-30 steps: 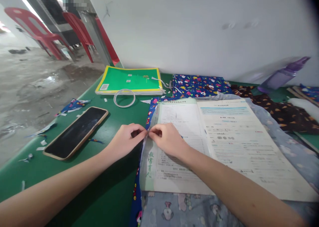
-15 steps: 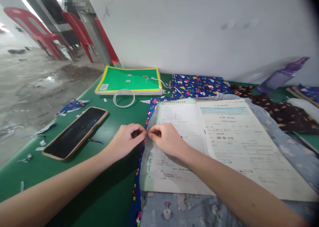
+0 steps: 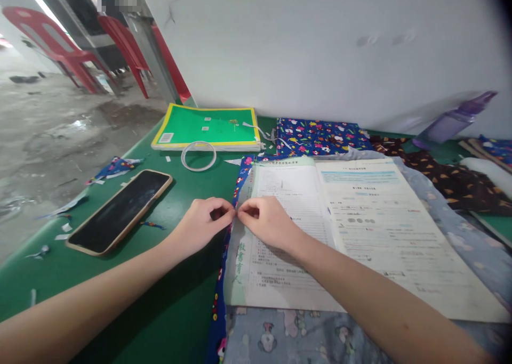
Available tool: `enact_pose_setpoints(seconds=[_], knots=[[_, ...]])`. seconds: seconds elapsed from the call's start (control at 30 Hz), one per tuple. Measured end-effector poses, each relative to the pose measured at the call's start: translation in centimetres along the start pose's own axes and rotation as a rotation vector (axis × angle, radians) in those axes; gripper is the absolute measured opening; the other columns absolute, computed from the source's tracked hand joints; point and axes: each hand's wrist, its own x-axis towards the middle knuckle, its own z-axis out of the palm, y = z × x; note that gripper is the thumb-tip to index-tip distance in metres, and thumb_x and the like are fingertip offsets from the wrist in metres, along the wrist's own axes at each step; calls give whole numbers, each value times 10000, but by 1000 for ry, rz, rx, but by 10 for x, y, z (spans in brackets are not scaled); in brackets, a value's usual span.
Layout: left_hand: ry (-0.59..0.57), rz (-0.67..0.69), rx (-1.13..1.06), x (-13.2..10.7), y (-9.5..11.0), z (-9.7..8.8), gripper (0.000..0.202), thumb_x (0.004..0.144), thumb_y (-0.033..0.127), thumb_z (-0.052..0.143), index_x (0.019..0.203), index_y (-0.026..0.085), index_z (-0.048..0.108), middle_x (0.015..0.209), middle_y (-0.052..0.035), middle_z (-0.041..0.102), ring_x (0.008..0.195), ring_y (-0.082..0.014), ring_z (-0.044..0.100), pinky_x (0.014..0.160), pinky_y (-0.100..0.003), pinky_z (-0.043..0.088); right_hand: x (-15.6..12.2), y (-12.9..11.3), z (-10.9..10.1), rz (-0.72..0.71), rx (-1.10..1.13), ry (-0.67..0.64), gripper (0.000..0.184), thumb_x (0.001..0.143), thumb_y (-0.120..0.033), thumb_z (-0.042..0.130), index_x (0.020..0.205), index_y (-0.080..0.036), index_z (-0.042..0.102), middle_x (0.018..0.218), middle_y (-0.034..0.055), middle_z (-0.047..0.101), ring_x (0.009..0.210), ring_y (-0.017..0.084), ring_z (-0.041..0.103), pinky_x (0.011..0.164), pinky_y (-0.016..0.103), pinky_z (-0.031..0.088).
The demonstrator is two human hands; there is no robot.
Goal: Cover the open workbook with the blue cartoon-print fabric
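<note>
An open book (image 3: 364, 247) with printed pages lies on a pale grey-blue cloth (image 3: 296, 334) with cartoon animals. Along the book's left edge runs a folded strip of dark blue patterned fabric (image 3: 219, 300). My left hand (image 3: 206, 217) pinches this blue edge from the left, thumb against fingers. From the other side my right hand (image 3: 266, 220) pinches at the same spot, its wrist over the left page. The fingertips of both hands nearly meet, and they hide the exact bit of fabric between them.
Left on the green table (image 3: 160, 310) lie a phone (image 3: 120, 209), a roll of clear tape (image 3: 199, 156) and several scraps. A green book (image 3: 208, 127), folded blue fabric (image 3: 320, 135), brown fabric (image 3: 444, 177) and a purple spray bottle (image 3: 448, 124) sit along the wall. Red chairs (image 3: 52, 39) stand beyond.
Both hands keep their pinch at the book's left edge, with hardly any movement. The view has shifted very slightly; the things on the table stay where they were.
</note>
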Motion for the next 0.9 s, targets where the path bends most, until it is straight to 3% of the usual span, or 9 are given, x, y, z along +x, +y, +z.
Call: enact_pose_setpoints(seconds=[0.53, 0.9], knots=[[-8, -1, -17, 0, 0, -1, 234, 821, 387, 531, 766, 198, 657, 729, 16, 670, 667, -135, 573, 600, -227, 414, -2, 0, -5, 16, 66, -77, 148, 763, -266, 567, 771, -199, 698, 710, 9, 669, 646, 115, 555, 626, 252, 388], [4, 13, 6, 0, 0, -2, 262, 819, 408, 515, 774, 198, 664, 754, -1, 686, 699, -154, 600, 609, -238, 439, -3, 2, -2, -14, 26, -49, 164, 768, -262, 561, 783, -198, 711, 701, 12, 668, 632, 121, 552, 615, 256, 389]])
